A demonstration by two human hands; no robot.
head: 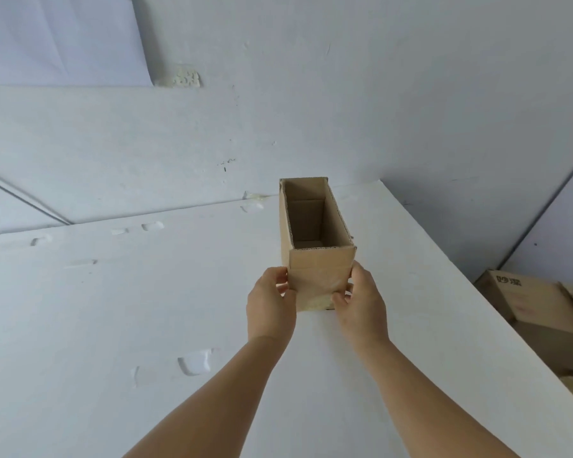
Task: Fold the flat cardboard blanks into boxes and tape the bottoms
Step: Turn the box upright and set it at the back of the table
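the folded box [315, 239] stands open-topped on the white bench [146, 309], near its right edge. left hand [271, 305] and right hand [361, 304] grip its near end. a careless shove could tip it over that edge.

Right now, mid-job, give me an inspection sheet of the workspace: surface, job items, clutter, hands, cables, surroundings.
Surface: white table, dented in places, bare around the work.
Job's things: one folded cardboard box standing upright, open top, inside empty; shiny tape low on its near face.
Clutter: nothing seen on the table.
Hands: left hand and right hand each keep a grip on the box's lower near corners.
Cables: nothing seen.
Surroundings: white wall panels behind; brown cartons beyond the table's right edge.
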